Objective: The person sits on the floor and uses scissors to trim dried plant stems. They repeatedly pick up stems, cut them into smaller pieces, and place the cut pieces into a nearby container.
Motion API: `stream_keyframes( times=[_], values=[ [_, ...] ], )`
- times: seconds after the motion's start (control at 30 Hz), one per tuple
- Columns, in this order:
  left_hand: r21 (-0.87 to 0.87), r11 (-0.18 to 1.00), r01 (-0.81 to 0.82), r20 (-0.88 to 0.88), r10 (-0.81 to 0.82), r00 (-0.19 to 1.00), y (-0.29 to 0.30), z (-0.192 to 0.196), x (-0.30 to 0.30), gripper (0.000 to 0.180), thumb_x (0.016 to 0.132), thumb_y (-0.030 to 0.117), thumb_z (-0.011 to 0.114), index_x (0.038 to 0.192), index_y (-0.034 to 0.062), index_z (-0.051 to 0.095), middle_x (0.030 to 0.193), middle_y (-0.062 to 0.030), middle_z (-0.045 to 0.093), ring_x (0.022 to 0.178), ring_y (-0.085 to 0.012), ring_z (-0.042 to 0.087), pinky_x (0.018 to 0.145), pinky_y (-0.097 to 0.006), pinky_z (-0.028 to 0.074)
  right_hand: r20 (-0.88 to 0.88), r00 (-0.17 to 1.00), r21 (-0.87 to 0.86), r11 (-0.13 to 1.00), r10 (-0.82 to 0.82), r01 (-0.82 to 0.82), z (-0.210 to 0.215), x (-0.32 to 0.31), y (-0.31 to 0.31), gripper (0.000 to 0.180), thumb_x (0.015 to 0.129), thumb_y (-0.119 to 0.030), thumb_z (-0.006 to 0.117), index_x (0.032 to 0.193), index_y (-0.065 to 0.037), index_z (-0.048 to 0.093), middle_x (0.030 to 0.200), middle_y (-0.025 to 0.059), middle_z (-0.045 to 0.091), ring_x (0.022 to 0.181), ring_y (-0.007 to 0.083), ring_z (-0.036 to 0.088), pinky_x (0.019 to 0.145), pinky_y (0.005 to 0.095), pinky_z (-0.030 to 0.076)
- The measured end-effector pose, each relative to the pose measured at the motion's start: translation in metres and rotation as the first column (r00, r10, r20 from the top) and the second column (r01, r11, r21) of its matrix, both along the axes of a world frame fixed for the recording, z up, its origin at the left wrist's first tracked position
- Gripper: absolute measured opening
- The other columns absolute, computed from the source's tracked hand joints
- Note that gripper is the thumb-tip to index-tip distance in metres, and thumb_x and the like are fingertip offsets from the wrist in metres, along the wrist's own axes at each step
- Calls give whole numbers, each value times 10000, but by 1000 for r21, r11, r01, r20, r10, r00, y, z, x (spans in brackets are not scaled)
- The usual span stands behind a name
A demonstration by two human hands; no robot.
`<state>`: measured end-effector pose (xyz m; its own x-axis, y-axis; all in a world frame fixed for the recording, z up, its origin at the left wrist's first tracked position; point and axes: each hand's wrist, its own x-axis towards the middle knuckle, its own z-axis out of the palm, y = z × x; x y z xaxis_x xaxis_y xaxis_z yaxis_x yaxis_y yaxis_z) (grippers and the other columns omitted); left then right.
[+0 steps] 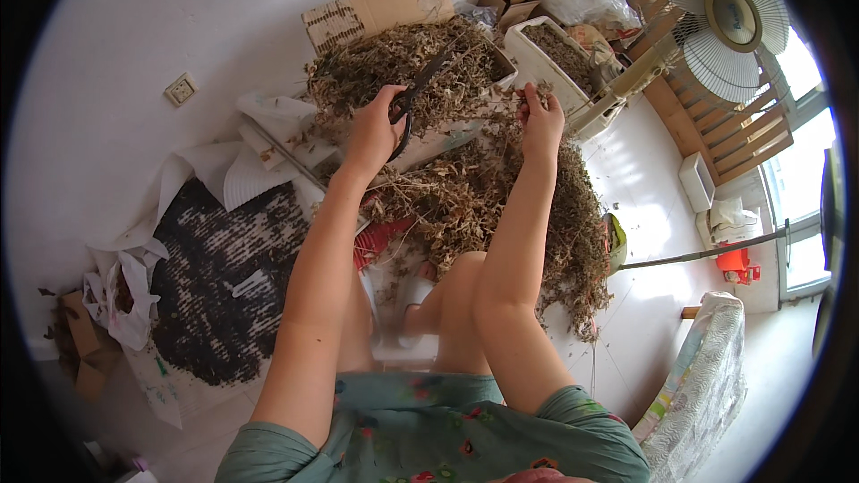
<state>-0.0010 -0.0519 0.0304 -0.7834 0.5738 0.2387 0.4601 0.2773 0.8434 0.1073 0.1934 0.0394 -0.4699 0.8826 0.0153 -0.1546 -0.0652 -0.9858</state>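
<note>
My left hand [374,136] is closed round the handles of black scissors [413,100], whose blades point up and to the right over a heap of dried plants [371,67]. Farther right, the fingers of my right hand [542,121] are pinched on a thin dried plant stem [510,91] that runs leftward. The heap lies in front of a cardboard flap. Between and below my forearms spreads a second, larger pile of dried plants [461,201], reaching the floor at my right.
At left, dark material [224,277] covers a sheet beside white plastic bags [134,291]. A white planter box [546,63] holds crumbled brown matter. A standing fan [729,13] is at the upper right, with a wooden slatted rack [729,130] behind. A padded seat [698,394] stands lower right.
</note>
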Motion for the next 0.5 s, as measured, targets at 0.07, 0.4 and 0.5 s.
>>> stream_keyframes(
  times=[0.07, 0.4, 0.5],
  values=[
    [-37, 999, -18, -3, 18, 1000, 0, 2, -1, 298, 942, 107, 592, 1224, 58, 510, 807, -124, 619, 645, -205, 567, 601, -391, 424, -166, 984, -87, 994, -72, 58, -3, 2, 9, 244, 913, -204, 668, 1016, 10, 612, 833, 58, 650, 604, 88, 490, 518, 255, 415],
    [-109, 989, -101, 10, 103, 995, -15, 1, -7, 350, 926, 90, 588, 1262, 72, 494, 808, -113, 609, 643, -224, 594, 577, -405, 438, -405, 807, -261, 900, -430, 348, -9, 7, 22, 170, 934, -171, 631, 965, -10, 587, 854, 62, 651, 589, 86, 479, 492, 233, 420],
    [-65, 984, -166, 18, 168, 986, -24, 11, -10, 360, 898, 107, 646, 1228, 51, 515, 790, -108, 592, 641, -203, 581, 579, -385, 438, -452, 777, -340, 890, -438, 303, -7, 21, 31, 182, 944, -172, 614, 973, 6, 587, 861, 68, 630, 601, 104, 482, 498, 248, 439]
  ],
)
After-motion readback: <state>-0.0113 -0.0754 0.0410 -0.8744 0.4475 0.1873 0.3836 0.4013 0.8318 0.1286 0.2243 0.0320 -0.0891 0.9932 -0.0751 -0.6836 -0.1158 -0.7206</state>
